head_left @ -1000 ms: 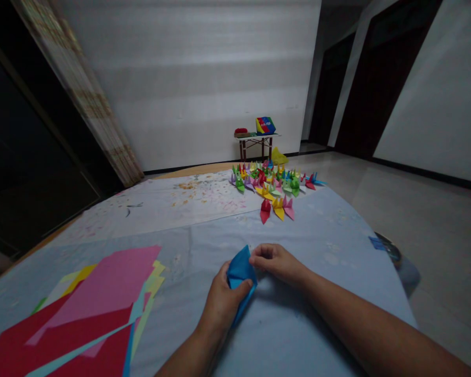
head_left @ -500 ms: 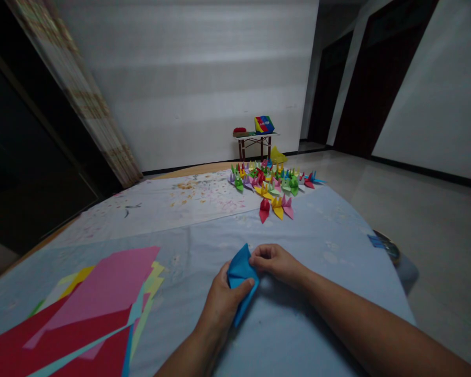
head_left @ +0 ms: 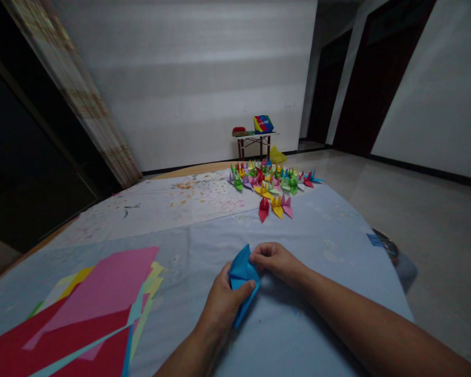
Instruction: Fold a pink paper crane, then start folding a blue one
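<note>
A folded sheet of blue paper (head_left: 243, 268) is held up over the table between my two hands. My left hand (head_left: 226, 296) wraps its left side, with the thumb pressed across the front. At the paper's upper right edge, my right hand (head_left: 270, 257) pinches with thumb and forefinger. The paper's lower point hangs below my left thumb; its back is hidden by my left fingers. Beyond the hands stand a red paper crane (head_left: 264, 209), a yellow paper crane (head_left: 277, 207) and a pink paper crane (head_left: 287, 206).
Loose coloured sheets, pink (head_left: 113, 283) and red (head_left: 98, 340) among them, lie at the left. Several folded cranes (head_left: 261, 175) crowd the far end of the cloth-covered table (head_left: 317, 324). A small stand (head_left: 255, 137) bears a colourful box (head_left: 263, 124) near the wall.
Both hands keep their grip on the blue paper, which has shifted very slightly to the right. The rest of the view has moved only a little.
</note>
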`<state>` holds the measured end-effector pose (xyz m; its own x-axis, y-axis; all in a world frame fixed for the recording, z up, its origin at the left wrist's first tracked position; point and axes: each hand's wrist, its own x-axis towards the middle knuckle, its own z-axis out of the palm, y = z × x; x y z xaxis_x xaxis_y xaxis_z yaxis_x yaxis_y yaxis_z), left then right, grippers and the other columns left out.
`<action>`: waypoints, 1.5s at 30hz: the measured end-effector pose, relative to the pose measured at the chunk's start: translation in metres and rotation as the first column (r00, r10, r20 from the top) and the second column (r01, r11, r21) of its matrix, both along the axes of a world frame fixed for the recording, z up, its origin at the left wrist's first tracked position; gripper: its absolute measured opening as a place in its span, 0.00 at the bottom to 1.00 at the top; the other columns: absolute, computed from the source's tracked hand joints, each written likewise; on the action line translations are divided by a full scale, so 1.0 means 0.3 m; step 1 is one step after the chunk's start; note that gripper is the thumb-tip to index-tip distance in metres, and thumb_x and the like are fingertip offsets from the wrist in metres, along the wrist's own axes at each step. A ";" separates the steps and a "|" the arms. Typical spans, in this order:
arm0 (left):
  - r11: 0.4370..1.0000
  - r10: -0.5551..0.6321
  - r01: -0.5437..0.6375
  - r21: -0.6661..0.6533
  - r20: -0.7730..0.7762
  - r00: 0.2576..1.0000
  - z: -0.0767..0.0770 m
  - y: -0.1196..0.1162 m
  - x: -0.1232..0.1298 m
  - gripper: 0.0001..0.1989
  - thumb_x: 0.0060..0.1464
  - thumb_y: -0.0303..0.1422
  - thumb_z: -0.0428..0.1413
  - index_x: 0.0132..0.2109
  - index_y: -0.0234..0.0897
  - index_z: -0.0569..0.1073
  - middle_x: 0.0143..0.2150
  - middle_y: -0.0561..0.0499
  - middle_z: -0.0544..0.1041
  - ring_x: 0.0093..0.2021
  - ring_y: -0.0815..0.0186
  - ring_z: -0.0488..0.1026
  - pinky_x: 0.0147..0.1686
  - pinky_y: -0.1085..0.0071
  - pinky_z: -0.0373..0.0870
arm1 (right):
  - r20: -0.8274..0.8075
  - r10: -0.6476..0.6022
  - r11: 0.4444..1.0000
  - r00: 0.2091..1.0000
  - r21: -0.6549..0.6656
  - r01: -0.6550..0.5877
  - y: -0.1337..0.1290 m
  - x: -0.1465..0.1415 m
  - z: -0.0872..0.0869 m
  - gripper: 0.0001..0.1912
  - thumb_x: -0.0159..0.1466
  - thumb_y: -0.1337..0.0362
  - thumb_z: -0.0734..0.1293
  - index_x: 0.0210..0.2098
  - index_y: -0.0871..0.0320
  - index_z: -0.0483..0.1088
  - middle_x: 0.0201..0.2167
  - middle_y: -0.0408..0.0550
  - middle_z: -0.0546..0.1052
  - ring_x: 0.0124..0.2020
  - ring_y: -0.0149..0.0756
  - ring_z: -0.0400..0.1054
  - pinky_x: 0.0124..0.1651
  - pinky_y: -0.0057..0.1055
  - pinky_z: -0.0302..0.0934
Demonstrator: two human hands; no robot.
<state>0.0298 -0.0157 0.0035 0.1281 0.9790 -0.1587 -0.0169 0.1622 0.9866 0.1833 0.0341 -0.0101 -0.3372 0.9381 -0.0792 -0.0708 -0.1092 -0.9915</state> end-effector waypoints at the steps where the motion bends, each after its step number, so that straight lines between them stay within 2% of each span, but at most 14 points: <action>1: 1.000 0.007 -0.007 0.011 -0.004 1.000 0.002 -0.001 0.000 0.27 0.38 0.31 0.62 0.49 0.33 0.69 0.36 0.50 0.77 0.36 0.63 0.72 0.38 0.72 0.65 | 0.000 -0.007 1.000 1.000 0.004 0.007 0.000 -0.001 -0.002 0.17 0.47 0.52 0.70 0.22 0.62 0.67 0.16 0.38 0.67 0.18 0.24 0.57 0.24 0.23 0.51; 12: 0.996 -0.038 0.044 0.082 -0.074 0.997 -0.001 0.008 -0.009 0.24 0.41 0.31 0.59 0.49 0.34 0.68 0.38 0.50 0.75 0.36 0.63 0.71 0.40 0.70 0.65 | 0.016 -0.094 0.995 0.995 0.038 0.093 0.000 -0.015 -0.012 0.17 0.48 0.54 0.69 0.21 0.62 0.65 0.15 0.38 0.65 0.18 0.23 0.55 0.23 0.23 0.49; 26: 0.998 -0.031 0.034 0.057 -0.044 0.999 -0.002 0.000 -0.002 0.24 0.42 0.32 0.60 0.49 0.34 0.68 0.39 0.48 0.76 0.37 0.61 0.71 0.40 0.70 0.65 | 0.036 -0.082 0.993 0.996 0.084 0.079 0.004 -0.018 -0.018 0.16 0.50 0.55 0.68 0.22 0.62 0.65 0.16 0.38 0.65 0.18 0.23 0.55 0.23 0.22 0.49; 31: 0.999 0.016 -0.016 0.034 -0.017 1.000 0.017 -0.014 0.012 0.25 0.41 0.31 0.60 0.50 0.33 0.68 0.36 0.48 0.76 0.38 0.60 0.72 0.40 0.69 0.65 | 0.012 -0.069 0.997 0.998 0.048 0.068 -0.002 -0.017 -0.004 0.15 0.49 0.55 0.69 0.23 0.62 0.66 0.17 0.38 0.66 0.19 0.23 0.57 0.24 0.23 0.51; 39: 0.997 -0.058 0.060 0.047 -0.028 0.998 -0.016 0.002 -0.001 0.25 0.43 0.30 0.59 0.51 0.34 0.67 0.40 0.48 0.76 0.38 0.63 0.71 0.40 0.70 0.65 | -0.038 -0.079 0.997 0.996 0.023 0.080 -0.003 -0.013 0.002 0.16 0.47 0.55 0.70 0.23 0.62 0.66 0.18 0.39 0.67 0.19 0.24 0.58 0.26 0.24 0.53; 45: 0.997 -0.054 0.055 0.049 -0.027 0.998 -0.016 -0.002 0.000 0.25 0.43 0.30 0.59 0.51 0.35 0.67 0.39 0.48 0.76 0.37 0.63 0.71 0.39 0.71 0.65 | -0.030 -0.096 0.995 0.995 0.015 0.097 -0.004 -0.016 0.006 0.16 0.47 0.54 0.70 0.23 0.62 0.66 0.17 0.39 0.67 0.19 0.24 0.58 0.25 0.24 0.53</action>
<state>0.0297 -0.0164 -0.0014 0.1779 0.9774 -0.1141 0.0165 0.1129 0.9935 0.1785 0.0329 -0.0082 -0.2469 0.9675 -0.0553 -0.1088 -0.0844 -0.9905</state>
